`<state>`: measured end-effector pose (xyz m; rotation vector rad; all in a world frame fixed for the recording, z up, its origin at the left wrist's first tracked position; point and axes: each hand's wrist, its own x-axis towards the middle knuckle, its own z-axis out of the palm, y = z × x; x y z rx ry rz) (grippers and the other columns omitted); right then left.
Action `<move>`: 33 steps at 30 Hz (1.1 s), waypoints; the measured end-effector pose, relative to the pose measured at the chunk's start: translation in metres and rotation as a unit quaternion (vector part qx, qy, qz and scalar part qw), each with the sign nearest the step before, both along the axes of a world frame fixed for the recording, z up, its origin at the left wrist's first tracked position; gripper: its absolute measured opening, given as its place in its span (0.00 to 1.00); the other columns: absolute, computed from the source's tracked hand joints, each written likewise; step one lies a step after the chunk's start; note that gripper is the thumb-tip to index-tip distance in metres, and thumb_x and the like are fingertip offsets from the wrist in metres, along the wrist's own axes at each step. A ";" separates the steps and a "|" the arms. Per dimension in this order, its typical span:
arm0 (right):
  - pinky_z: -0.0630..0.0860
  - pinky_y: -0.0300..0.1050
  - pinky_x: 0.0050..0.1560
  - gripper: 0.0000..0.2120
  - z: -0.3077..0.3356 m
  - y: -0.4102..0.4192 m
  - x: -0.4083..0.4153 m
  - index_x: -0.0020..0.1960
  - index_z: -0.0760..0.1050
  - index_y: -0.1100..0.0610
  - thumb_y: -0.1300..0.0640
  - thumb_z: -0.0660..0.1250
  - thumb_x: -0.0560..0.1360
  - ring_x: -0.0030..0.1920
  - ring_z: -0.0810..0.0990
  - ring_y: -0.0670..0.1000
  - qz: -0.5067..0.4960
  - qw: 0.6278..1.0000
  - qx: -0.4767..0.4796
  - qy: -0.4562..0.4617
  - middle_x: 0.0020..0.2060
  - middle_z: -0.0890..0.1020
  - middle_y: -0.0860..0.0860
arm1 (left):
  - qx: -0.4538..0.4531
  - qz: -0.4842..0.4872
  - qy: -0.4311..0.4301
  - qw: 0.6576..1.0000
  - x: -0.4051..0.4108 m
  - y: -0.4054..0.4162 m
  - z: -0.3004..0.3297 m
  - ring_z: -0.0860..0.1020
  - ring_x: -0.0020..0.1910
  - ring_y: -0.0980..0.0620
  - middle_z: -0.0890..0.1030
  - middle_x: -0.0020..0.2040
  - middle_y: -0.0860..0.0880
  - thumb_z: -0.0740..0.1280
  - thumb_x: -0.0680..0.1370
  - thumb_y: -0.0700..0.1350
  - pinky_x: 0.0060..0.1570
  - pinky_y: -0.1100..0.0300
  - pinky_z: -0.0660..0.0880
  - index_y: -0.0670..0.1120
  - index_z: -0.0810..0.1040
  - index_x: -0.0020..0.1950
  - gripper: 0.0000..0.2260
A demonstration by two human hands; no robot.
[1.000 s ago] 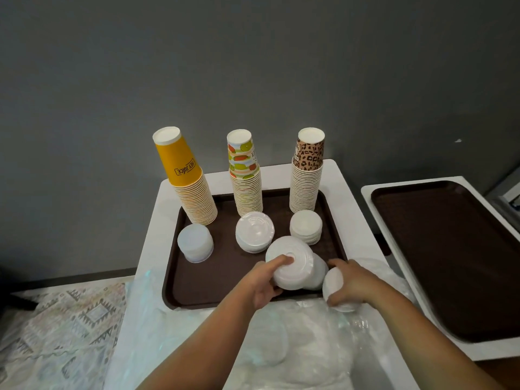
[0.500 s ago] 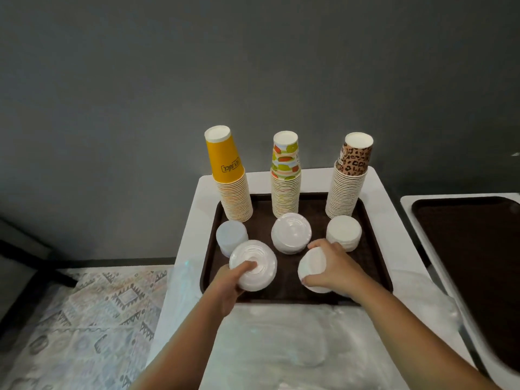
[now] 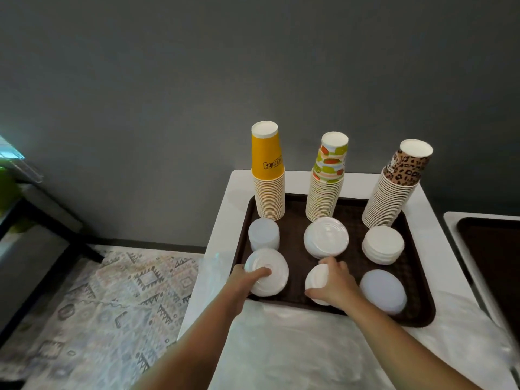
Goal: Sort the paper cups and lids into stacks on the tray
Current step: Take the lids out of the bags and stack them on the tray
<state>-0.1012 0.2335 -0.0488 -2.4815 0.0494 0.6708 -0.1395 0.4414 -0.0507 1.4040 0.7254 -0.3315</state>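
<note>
A brown tray (image 3: 298, 266) holds three upside-down cup stacks along its back: yellow (image 3: 267, 175), fruit-patterned (image 3: 326, 181) and leopard-print (image 3: 396, 190). In front of them stand three white lid stacks: left (image 3: 263, 233), middle (image 3: 326, 237), right (image 3: 383, 244). My left hand (image 3: 242, 282) grips a stack of white lids (image 3: 271, 271) at the tray's front left, thumb on top. My right hand (image 3: 336, 282) grips a smaller white lid stack (image 3: 315, 282) at the front middle. A further pile of translucent lids (image 3: 383, 291) lies at the front right.
The tray sits on a white table (image 3: 222, 232) whose near part is covered by crumpled clear plastic wrap (image 3: 295, 347). A second brown tray (image 3: 492, 254) lies on another white surface to the right. A patterned rug (image 3: 112, 305) covers the floor on the left.
Both hands carried their lid stacks from the front edge onto the tray. The left stack moved to the front left corner. The translucent pile at the front right came into view.
</note>
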 end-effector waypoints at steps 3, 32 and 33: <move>0.64 0.46 0.62 0.39 -0.005 0.003 0.002 0.67 0.60 0.52 0.45 0.76 0.64 0.65 0.66 0.58 -0.003 1.000 -0.029 -0.007 0.63 0.65 0.53 | 0.006 -0.008 0.017 1.000 0.002 0.004 -0.006 0.78 0.56 0.46 0.80 0.57 0.44 0.78 0.51 0.57 0.57 0.51 0.77 0.43 0.72 0.64 0.44; 0.59 0.44 0.68 0.47 -0.001 0.005 -0.010 0.74 0.51 0.60 0.42 0.73 0.68 0.70 0.60 0.58 0.014 0.998 -0.050 -0.028 0.69 0.59 0.57 | 0.156 0.039 0.003 0.987 0.004 -0.013 0.007 0.69 0.55 0.48 0.71 0.63 0.44 0.70 0.75 0.44 0.52 0.58 0.69 0.43 0.62 0.69 0.26; 0.59 0.44 0.68 0.47 -0.001 0.006 -0.010 0.74 0.51 0.60 0.42 0.73 0.69 0.70 0.60 0.58 0.011 0.998 -0.049 -0.027 0.70 0.60 0.57 | 0.155 0.042 0.001 0.987 0.004 -0.013 0.008 0.69 0.55 0.48 0.71 0.63 0.44 0.70 0.75 0.44 0.52 0.58 0.69 0.43 0.62 0.69 0.26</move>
